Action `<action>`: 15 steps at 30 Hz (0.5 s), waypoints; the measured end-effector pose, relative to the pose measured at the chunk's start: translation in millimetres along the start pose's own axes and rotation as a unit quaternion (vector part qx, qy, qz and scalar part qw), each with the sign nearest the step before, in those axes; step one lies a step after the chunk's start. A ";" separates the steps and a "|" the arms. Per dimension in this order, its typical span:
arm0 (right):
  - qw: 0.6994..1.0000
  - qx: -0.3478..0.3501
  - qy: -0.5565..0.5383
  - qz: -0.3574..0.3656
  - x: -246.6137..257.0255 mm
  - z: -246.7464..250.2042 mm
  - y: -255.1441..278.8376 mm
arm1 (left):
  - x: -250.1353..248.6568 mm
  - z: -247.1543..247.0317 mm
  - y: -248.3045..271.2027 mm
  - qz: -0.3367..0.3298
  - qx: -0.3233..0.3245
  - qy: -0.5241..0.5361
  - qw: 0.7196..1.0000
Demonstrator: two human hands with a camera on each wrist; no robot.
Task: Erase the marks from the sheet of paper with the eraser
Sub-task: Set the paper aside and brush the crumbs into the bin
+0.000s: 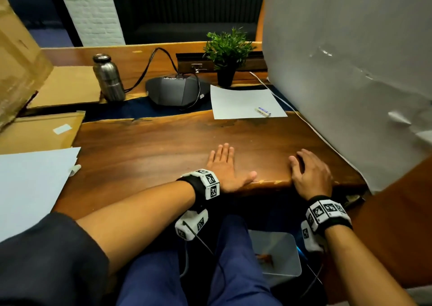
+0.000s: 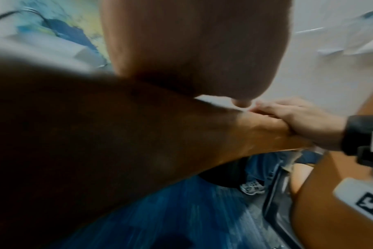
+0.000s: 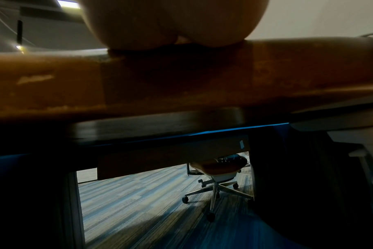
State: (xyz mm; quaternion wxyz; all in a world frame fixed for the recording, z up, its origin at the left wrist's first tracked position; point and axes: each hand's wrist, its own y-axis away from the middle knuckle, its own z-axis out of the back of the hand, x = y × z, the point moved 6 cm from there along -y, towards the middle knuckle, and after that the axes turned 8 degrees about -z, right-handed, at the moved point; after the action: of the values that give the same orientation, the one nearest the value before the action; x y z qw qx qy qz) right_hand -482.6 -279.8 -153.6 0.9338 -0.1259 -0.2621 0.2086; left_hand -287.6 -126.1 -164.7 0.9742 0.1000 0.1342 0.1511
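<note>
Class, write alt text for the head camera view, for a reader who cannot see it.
Both hands rest on the near edge of a wooden table, the left hand flat, the right hand loosely curled, holding nothing. Farther back an eraser lies on a sheet of paper, beside a potted plant, a conference phone and a steel bottle.

Dim, soft head view; blurred, dark, edge-warped wrist views.

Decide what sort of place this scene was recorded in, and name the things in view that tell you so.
Most likely an office or meeting room: a conference speakerphone sits on the long wooden table, and a wheeled office chair stands on striped carpet beyond it.
</note>
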 end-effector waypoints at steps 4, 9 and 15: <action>1.000 0.000 0.007 0.006 -1.0 -1.2 -0.7 | 0.1 25.9 -14.9 -0.050 -0.026 0.107 0.993; 1.000 -0.009 0.002 0.006 -0.4 -2.4 -0.1 | 93.0 61.9 -21.8 0.131 -0.033 0.089 0.987; 1.000 -0.021 0.001 0.000 -1.9 -4.2 -0.2 | 129.8 46.1 -15.6 0.142 0.077 -0.015 0.987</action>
State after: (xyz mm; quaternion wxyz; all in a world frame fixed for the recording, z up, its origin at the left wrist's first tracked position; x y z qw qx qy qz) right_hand -481.7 -281.3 -157.9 0.9310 -0.1460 -0.2657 0.2033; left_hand -150.8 -106.0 -154.9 0.9343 0.1947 0.1155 0.2754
